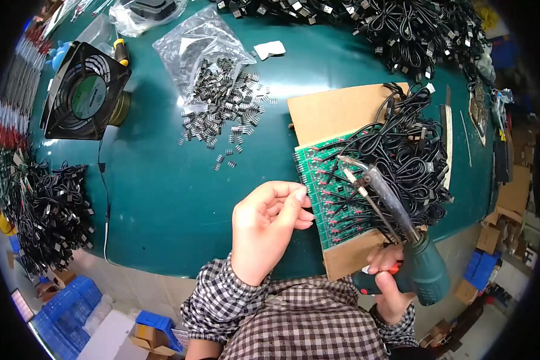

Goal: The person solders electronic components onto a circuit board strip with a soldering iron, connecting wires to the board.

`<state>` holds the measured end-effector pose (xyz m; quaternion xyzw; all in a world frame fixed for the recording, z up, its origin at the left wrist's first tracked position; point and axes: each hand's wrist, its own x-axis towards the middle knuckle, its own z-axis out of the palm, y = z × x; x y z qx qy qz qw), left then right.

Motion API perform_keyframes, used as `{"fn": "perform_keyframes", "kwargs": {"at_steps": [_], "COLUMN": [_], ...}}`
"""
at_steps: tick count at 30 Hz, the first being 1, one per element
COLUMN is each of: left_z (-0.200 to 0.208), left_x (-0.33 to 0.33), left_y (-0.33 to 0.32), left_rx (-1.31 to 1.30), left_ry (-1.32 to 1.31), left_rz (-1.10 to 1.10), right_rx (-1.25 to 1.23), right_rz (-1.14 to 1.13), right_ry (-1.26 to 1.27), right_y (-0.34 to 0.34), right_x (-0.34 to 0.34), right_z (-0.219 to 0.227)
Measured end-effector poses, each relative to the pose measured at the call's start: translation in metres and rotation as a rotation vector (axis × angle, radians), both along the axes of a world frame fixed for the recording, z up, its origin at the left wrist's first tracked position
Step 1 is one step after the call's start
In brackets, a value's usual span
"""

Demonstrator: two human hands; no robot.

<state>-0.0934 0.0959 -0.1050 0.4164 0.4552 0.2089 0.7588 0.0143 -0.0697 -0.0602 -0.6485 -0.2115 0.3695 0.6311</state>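
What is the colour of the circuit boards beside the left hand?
The circuit boards are green; they show best in the head view.

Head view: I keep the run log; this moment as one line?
left hand: at circuit board edge | right hand: holding soldering gun | cables: over board

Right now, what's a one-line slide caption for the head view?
Left hand at the green board's edge, right hand gripping a soldering gun, black cables bunched alongside.
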Motion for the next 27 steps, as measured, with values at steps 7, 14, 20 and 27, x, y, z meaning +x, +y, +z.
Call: {"fn": "perform_keyframes", "kwargs": {"at_steps": [7,14,20,27], "left_z": [-0.001,-0.001,-0.003,-0.006], "left_x": [0.0,0.0,0.0,-0.002], "left_y": [0.003,0.005,0.008,0.009], "left_rx": [-0.048,-0.049,-0.064,-0.114], "left_ry": [-0.03,0.001,0.009,-0.032], "left_rz": [0.0,-0.007,-0.031,-0.035], "right_rx": [-0.034,-0.122,-0.178,-0.146], "right_rz": [0.018,0.007,0.044,-0.007], "right_ry": [-0.006,0.162,0.129,0.172], "right_y": [-0.001,-0.022,-0.029,-0.025], "right_x": [0.0,-0.004,-0.008,-0.01], "right_z": [-0.001,0.003,0.003,0.002]}}
